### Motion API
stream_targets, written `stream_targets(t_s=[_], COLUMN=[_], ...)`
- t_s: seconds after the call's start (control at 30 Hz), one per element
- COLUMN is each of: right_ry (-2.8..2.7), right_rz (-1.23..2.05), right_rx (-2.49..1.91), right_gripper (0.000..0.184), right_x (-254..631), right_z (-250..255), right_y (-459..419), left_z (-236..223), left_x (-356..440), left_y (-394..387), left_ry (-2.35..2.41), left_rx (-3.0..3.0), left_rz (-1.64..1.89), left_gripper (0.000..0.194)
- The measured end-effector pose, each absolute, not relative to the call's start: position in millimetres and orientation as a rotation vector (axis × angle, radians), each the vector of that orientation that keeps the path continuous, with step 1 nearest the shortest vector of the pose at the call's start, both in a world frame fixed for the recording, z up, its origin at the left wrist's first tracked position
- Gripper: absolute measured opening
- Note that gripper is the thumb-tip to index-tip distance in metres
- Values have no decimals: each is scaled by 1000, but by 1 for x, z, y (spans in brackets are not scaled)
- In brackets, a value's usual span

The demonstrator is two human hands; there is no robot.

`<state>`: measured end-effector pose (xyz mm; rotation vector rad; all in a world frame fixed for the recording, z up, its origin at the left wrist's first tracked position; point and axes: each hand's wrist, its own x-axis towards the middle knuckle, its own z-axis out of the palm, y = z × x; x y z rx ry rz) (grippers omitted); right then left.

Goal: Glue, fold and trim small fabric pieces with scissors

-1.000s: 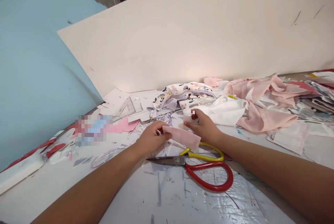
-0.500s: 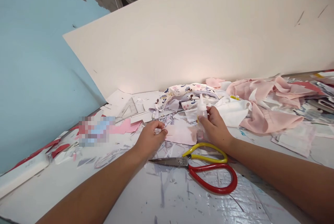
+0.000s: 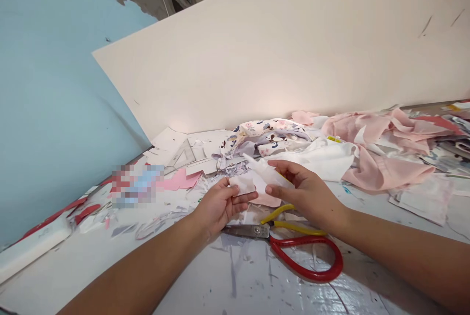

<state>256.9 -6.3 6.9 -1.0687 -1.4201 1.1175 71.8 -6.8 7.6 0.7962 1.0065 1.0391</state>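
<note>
My left hand (image 3: 219, 205) is closed on a small pale fabric piece (image 3: 243, 186), thumb on top and fingers beneath. In my right hand (image 3: 312, 190) is a translucent squeeze bottle (image 3: 267, 173) with a long pointed nozzle. The bottle tilts so that its nozzle points up and to the left, just above the fabric piece. Under the hands lies a pale pink fabric piece (image 3: 267, 199), partly covered. Scissors with one red and one yellow handle (image 3: 307, 275) rest in front; the blade tips are hidden behind my left hand.
Floral fabric (image 3: 268, 129) lies behind the hands. White cloth (image 3: 326, 161) and crumpled pink cloth (image 3: 389, 170) are on the right. A clear set square (image 3: 182, 154) and pink scraps (image 3: 179, 179) sit to the left. A cream board (image 3: 264, 60) closes off the back.
The bottle has gone from upright to tilted leftward as my right hand turned. My left hand has lifted the small fabric piece, and the two hands are closer together.
</note>
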Motion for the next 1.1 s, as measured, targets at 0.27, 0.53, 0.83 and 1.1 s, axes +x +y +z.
stream_targets(t_s=[0.27, 0.53, 0.83, 1.1], right_ry=[-1210, -1286, -1251, -1454], right_rz=[1268, 1218, 1410, 1214], right_rx=[-859, -875, -792, -825], right_gripper=[38, 55, 41, 29], right_x=[265, 270, 272, 263], right_z=[41, 51, 51, 69], right_y=[-13, -11, -8, -8], left_z=[8, 6, 0, 3], left_x=[78, 79, 76, 77], left_y=[-17, -18, -14, -17], left_ry=[940, 915, 857, 853], left_rx=[719, 713, 709, 760], left_rz=[974, 985, 920, 894], left_gripper=[21, 18, 25, 22])
